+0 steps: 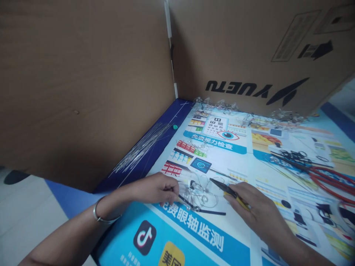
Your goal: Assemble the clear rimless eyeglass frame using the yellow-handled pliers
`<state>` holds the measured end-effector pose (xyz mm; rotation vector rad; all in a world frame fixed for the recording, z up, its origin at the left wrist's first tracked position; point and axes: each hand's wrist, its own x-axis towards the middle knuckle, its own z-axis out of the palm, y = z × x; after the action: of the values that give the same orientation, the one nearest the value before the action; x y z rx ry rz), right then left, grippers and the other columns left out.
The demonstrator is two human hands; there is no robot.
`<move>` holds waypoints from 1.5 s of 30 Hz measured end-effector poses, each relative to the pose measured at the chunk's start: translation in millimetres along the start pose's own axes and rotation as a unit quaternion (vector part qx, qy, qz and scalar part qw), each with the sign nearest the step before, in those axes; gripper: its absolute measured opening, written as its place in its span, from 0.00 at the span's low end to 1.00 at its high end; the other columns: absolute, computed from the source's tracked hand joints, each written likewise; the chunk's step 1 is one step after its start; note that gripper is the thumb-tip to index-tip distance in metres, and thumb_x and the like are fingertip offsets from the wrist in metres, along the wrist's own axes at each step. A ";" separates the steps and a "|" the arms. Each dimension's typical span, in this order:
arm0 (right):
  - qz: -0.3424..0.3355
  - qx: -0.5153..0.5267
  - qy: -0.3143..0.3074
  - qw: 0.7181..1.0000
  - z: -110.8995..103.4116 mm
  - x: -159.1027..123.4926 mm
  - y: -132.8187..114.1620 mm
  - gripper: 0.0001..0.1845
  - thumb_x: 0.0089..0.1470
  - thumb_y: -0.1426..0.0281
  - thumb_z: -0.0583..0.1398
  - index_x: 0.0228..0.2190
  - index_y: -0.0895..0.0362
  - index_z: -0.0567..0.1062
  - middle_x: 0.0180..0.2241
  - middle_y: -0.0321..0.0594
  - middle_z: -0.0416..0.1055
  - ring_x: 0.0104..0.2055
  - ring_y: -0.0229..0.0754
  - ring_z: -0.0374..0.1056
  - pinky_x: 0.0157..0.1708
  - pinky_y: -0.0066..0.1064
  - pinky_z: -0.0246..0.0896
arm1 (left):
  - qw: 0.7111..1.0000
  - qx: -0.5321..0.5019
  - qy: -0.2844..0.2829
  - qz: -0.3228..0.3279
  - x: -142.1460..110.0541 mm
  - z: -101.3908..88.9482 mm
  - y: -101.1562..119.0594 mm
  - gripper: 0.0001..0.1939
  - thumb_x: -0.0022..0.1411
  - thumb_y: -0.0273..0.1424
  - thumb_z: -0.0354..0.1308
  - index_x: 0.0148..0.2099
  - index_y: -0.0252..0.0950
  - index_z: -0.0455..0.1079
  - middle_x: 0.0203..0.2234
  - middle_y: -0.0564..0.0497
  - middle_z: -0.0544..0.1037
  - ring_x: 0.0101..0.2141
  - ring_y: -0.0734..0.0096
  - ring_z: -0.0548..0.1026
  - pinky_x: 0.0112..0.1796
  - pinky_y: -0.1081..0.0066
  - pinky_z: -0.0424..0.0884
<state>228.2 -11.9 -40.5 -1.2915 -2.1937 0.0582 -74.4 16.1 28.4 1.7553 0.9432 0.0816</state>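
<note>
My right hand (249, 207) is wrapped round a pair of pliers (222, 185) with dark pointed jaws and yellow handles. The jaws point left, towards a tangle of thin wire and clear beads (198, 192), and are apart from it. My left hand (163, 190) is closed, its thumb and fingers pinching the near end of a thin dark stem (187, 202) at the left side of the tangle. What exactly sits between the fingertips is partly hidden. A second dark strip (213, 212) lies just below the wires on the printed sheet.
A bundle of straight silvery wires (141, 146) lies along the left cardboard wall (83, 74). Several beaded wire pieces (285, 115) line the foot of the back cardboard wall (235, 44). Red-handled scissors (321, 177) and small black loops (296, 156) lie at right, near a tape roll (342, 214).
</note>
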 end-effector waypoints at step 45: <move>0.007 0.011 0.020 1.000 -1.9 1.8 -1.2 0.15 0.55 0.58 0.55 0.35 0.55 0.74 0.34 0.42 0.75 0.36 0.44 0.72 0.32 0.31 0.70 | 0.975 0.022 0.204 0.087 7.8 -0.7 -8.4 0.11 0.61 0.32 0.51 0.35 0.32 0.72 0.23 0.52 0.72 0.25 0.78 0.68 0.27 0.77 0.63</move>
<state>227.6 -11.6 -37.7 -1.2845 -2.1450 0.0602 -74.1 22.3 18.7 1.8982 1.0844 0.5555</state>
